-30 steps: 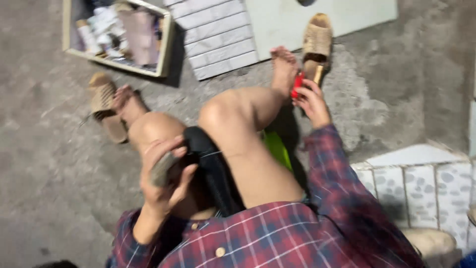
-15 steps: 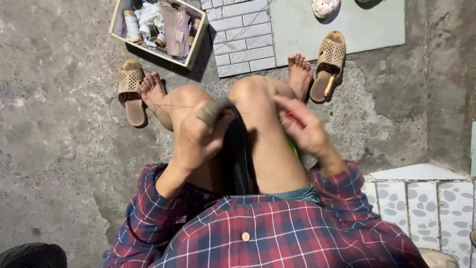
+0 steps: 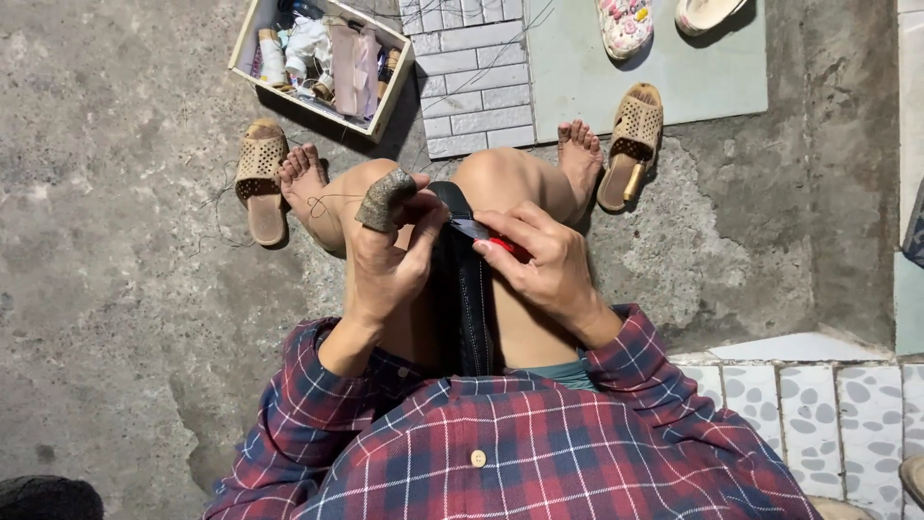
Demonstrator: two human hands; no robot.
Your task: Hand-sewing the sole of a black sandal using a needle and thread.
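The left hand (image 3: pixel 390 255) is raised over the knees with its fingers curled in a loose grip; a worn, grey-brown fabric guard (image 3: pixel 385 200) sheathes one finger, and the thumb and fingertips press toward the top edge of a dark strip of material (image 3: pixel 464 289) that stands between the thighs. The right hand (image 3: pixel 544 265) has its grip pinched shut on a small red tool (image 3: pixel 508 247), held against the same top edge of the strip, just beside the left fingers. The strip looks black, stiff and stitched along its length, like leather or heavy webbing; what it is exactly cannot be told. A thin thread (image 3: pixel 327 202) loops from the left hand toward the left foot.

On the rough concrete floor (image 3: pixel 115 289) ahead sits an open wooden box (image 3: pixel 252 46) holding spools, small bottles and folded pinkish cloth packed close together. Two woven tan slippers lie by the bare feet, one (image 3: pixel 262 178) beside the left foot and one (image 3: pixel 630 144) beside the right. A patterned shoe (image 3: pixel 624 24) rests on a pale green mat (image 3: pixel 693 67), next to a patch of white brick-pattern tile (image 3: pixel 472 87).
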